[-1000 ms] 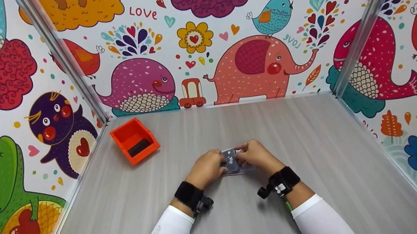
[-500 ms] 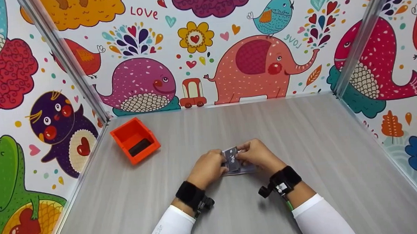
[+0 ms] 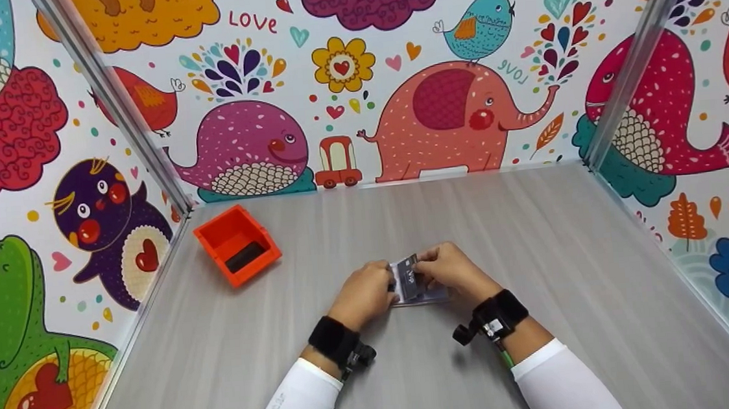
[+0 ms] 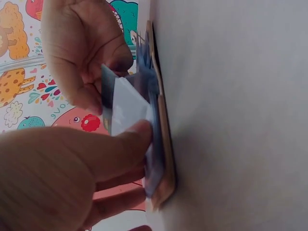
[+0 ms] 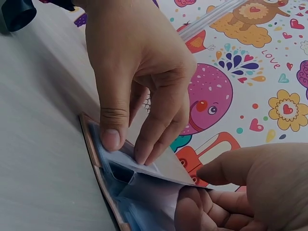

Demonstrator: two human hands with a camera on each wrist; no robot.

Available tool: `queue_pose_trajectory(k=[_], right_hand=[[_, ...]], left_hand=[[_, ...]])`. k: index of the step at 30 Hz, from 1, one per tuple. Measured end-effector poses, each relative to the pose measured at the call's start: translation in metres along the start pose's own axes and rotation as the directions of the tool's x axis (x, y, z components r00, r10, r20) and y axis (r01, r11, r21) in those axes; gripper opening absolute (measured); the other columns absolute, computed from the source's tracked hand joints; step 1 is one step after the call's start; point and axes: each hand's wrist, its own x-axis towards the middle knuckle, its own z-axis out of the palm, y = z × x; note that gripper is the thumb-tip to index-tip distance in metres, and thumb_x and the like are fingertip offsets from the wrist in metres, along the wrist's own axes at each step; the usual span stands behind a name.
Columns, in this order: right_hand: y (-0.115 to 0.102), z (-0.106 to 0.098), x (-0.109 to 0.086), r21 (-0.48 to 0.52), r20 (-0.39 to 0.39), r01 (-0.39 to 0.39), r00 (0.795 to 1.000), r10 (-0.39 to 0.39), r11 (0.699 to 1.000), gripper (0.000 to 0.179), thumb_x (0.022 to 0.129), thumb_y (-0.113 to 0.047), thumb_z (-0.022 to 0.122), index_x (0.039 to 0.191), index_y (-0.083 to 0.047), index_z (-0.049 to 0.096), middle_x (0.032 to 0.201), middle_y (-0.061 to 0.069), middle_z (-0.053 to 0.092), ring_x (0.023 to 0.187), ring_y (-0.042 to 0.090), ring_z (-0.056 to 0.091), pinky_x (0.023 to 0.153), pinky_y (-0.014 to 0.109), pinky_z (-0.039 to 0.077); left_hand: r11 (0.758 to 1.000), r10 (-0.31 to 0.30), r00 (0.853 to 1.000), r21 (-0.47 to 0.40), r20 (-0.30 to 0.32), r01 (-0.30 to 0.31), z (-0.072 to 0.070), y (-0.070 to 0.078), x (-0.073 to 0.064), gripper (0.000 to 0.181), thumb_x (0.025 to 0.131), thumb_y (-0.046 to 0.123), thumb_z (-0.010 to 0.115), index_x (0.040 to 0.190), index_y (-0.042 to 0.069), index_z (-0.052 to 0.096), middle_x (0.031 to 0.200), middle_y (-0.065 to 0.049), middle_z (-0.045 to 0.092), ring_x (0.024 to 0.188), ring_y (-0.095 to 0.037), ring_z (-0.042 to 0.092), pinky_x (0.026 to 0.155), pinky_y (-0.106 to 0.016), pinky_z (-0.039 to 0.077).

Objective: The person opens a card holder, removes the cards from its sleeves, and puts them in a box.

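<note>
A dark grey card printed "Vip" [image 3: 409, 279] stands tilted over a card holder [image 3: 435, 295] with clear plastic sleeves and a brown cover edge [image 4: 165, 125]. My right hand [image 3: 453, 269] pinches the card along its right side. On the left, my left hand [image 3: 360, 294] grips the holder's left part, its thumb pressing on a white sheet or card [image 4: 127, 106] by the sleeves. Seen from the right wrist, the left hand [image 5: 139, 72] has thumb and fingers on the sleeve, close to the right hand [image 5: 250, 187]. Whether the grey card's lower edge is inside a sleeve cannot be told.
An orange bin [image 3: 225, 233] with a black object [image 3: 245, 257] in it stands at the back left of the grey table [image 3: 341, 232]. Walls with printed cartoon animals enclose the back and both sides. Each wrist carries a strapped camera [image 3: 494, 324].
The grey card has shifted slightly right and tipped, so its print looks narrower and more white shows to its left. The right fingers moved with it; the left hand stays almost in place.
</note>
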Motion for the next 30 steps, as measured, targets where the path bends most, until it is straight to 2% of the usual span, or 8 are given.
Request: queue_pose_trajectory(k=[2, 8, 13, 16, 23, 27, 30], right_hand=[[0.001, 0.001, 0.0, -0.012, 0.0, 0.002, 1.0, -0.002, 1.0, 0.017, 0.101, -0.007, 0.076, 0.111, 0.004, 0.085, 0.082, 0.003, 0.076, 0.065, 0.01, 0.066, 0.057, 0.022, 0.055], [0.003, 0.003, 0.001, -0.066, -0.029, 0.007, 1.0, -0.009, 0.998, 0.011, 0.102, -0.01, 0.079, 0.099, -0.001, 0.084, 0.075, -0.001, 0.073, 0.063, 0.009, 0.065, 0.056, 0.022, 0.053], [0.002, 0.001, 0.002, -0.059, -0.093, 0.0, 0.996, -0.005, 0.998, 0.009, 0.096, -0.006, 0.076, 0.094, -0.001, 0.084, 0.071, -0.003, 0.067, 0.06, 0.009, 0.057, 0.054, 0.022, 0.048], [0.002, -0.001, 0.002, -0.058, -0.136, 0.002, 0.991, -0.01, 0.998, 0.011, 0.092, -0.005, 0.073, 0.093, -0.001, 0.084, 0.074, -0.003, 0.067, 0.062, 0.01, 0.058, 0.056, 0.022, 0.048], [0.001, -0.007, 0.005, -0.165, -0.235, 0.04, 0.969, -0.079, 0.985, 0.012, 0.09, -0.01, 0.073, 0.087, -0.003, 0.082, 0.077, -0.003, 0.069, 0.072, 0.013, 0.061, 0.062, 0.022, 0.049], [0.0, -0.009, 0.007, -0.162, -0.288, 0.067, 0.951, -0.112, 0.984, 0.011, 0.093, -0.01, 0.073, 0.09, -0.002, 0.081, 0.081, -0.001, 0.07, 0.077, 0.014, 0.062, 0.066, 0.022, 0.05], [-0.001, -0.008, 0.007, -0.13, -0.296, 0.103, 0.945, -0.138, 0.986, 0.009, 0.096, -0.008, 0.074, 0.093, -0.002, 0.08, 0.081, -0.001, 0.068, 0.078, 0.013, 0.061, 0.068, 0.022, 0.05]], left_hand=[[1.0, -0.003, 1.0, -0.001, 0.0, 0.003, 0.0, 0.001, 0.0, 0.022, 0.095, 0.024, 0.092, 0.094, 0.009, 0.076, 0.109, -0.005, 0.074, 0.102, -0.029, 0.075, 0.092, -0.048, 0.063], [0.999, 0.04, 0.999, 0.024, -0.008, -0.04, -0.001, 0.001, 0.0, 0.018, 0.095, 0.021, 0.092, 0.088, 0.01, 0.079, 0.111, -0.005, 0.075, 0.103, -0.027, 0.075, 0.092, -0.046, 0.063], [0.996, 0.074, 0.997, 0.052, -0.018, -0.073, 0.0, 0.0, 0.0, 0.017, 0.094, 0.021, 0.092, 0.087, 0.011, 0.079, 0.107, -0.004, 0.074, 0.098, -0.027, 0.074, 0.087, -0.046, 0.063], [0.995, 0.085, 0.996, 0.057, -0.02, -0.083, 0.0, -0.001, 0.0, 0.017, 0.092, 0.021, 0.092, 0.087, 0.011, 0.08, 0.104, -0.004, 0.073, 0.094, -0.026, 0.073, 0.085, -0.046, 0.062], [0.995, 0.083, 0.996, 0.061, -0.01, -0.082, 0.0, -0.002, 0.0, 0.017, 0.093, 0.024, 0.092, 0.087, 0.012, 0.081, 0.103, -0.003, 0.072, 0.094, -0.026, 0.072, 0.084, -0.045, 0.062], [0.993, 0.089, 0.996, 0.074, -0.004, -0.088, -0.001, -0.003, -0.001, 0.018, 0.095, 0.027, 0.091, 0.088, 0.013, 0.082, 0.104, -0.003, 0.072, 0.097, -0.026, 0.073, 0.085, -0.046, 0.063], [0.993, 0.095, 0.995, 0.075, -0.004, -0.095, -0.001, -0.004, 0.0, 0.017, 0.096, 0.027, 0.091, 0.09, 0.013, 0.083, 0.104, -0.003, 0.072, 0.097, -0.026, 0.074, 0.085, -0.045, 0.063]])
